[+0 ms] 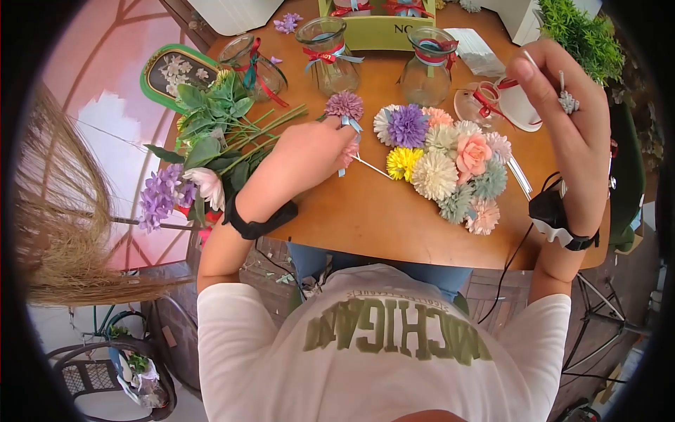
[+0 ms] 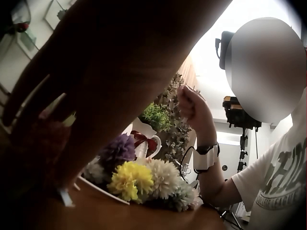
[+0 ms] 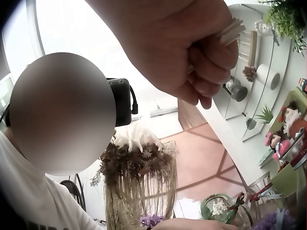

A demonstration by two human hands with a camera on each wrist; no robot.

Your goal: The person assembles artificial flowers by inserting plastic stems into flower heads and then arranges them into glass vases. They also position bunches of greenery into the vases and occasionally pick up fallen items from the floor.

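The left hand (image 1: 309, 153) grips a small bunch with a mauve flower (image 1: 344, 105), a pink flower and a light blue ribbon (image 1: 351, 124); a white stem (image 1: 373, 166) sticks out below it. In the left wrist view that hand (image 2: 81, 91) is dark, and its grip is hard to make out. Raised at the right, the right hand (image 1: 573, 119) pinches a thin white stem with a small greyish tuft (image 1: 568, 103). The right wrist view shows this hand (image 3: 192, 52) with curled fingers round a pale piece (image 3: 232, 31).
Colourful flower heads (image 1: 436, 172) lie right of the left hand. Green stems with leaves and purple flowers (image 1: 160, 193) lie at its left. Behind stand glass vases (image 1: 330, 67), a green box (image 1: 373, 35) and a white cup (image 1: 520, 105). A green plant (image 1: 580, 42) is at the back right.
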